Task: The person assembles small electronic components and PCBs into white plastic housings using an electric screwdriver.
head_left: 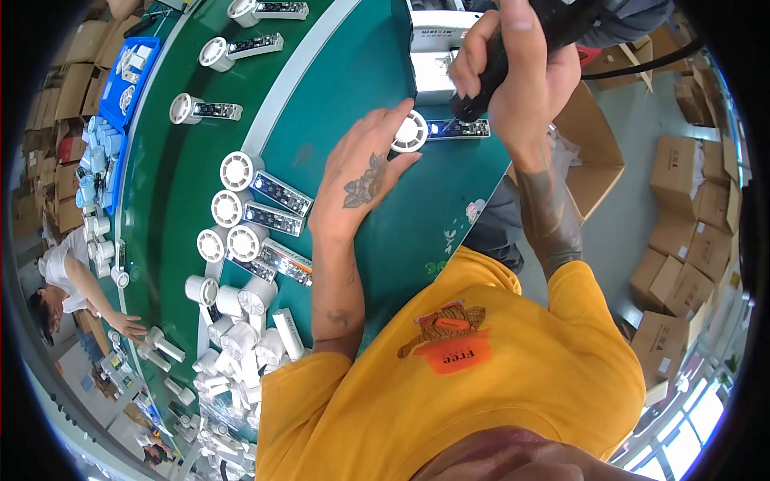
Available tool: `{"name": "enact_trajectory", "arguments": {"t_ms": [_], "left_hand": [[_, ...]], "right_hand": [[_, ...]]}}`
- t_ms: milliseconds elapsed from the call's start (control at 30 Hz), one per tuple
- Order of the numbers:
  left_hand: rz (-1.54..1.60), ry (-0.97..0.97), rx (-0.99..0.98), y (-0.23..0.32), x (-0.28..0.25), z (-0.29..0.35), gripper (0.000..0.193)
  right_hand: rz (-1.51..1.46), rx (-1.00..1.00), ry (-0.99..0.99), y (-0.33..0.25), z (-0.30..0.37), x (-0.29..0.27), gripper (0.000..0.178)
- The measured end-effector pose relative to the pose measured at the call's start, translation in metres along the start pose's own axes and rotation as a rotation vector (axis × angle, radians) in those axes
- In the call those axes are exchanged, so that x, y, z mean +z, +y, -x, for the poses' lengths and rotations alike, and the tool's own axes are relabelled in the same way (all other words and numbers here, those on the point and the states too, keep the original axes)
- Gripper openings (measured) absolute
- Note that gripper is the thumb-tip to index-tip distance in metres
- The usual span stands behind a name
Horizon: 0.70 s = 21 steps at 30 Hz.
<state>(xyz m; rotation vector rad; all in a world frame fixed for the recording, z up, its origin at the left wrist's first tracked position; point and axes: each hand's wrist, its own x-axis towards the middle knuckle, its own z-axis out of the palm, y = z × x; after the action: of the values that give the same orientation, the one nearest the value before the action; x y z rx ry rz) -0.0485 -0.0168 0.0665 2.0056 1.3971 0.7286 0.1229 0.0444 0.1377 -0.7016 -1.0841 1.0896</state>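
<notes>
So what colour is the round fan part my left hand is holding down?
White, seen in the head view: the round fan part under the left hand.

Green conveyor belt (pixel 172 200) is curving away up the frame, carrying white fan units with circuit strips attached (pixel 265 183), spaced singly higher up and bunching together lower down. Pile of white fan housings (pixel 241 345) is lying jumbled near the lower left. Blue tray (pixel 132 76) is sitting at upper left, holding small white parts. Another person (pixel 60 280) is leaning in at far left, hand reaching to the belt edge. Cardboard boxes (pixel 690 240) are stacking up along the floor on the right; an open carton (pixel 589 152) is sitting beside the table.
</notes>
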Motion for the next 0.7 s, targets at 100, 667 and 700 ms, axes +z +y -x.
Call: {"name": "enact_trajectory", "arguments": {"t_ms": [100,667,700], "left_hand": [[0.011,-0.015,0.007,-0.001,0.001,0.000,0.060],[-0.087,-0.063,0.003,0.013,-0.003,-0.007,0.063],[-0.101,-0.082,-0.051,0.017,-0.003,-0.001,0.062]], "right_hand": [[0.025,0.013,0.012,0.007,0.007,0.011,0.025],[-0.150,0.019,-0.206,0.078,0.054,-0.057,0.035],[0.076,-0.105,-0.213,0.049,0.058,-0.035,0.038]]}}
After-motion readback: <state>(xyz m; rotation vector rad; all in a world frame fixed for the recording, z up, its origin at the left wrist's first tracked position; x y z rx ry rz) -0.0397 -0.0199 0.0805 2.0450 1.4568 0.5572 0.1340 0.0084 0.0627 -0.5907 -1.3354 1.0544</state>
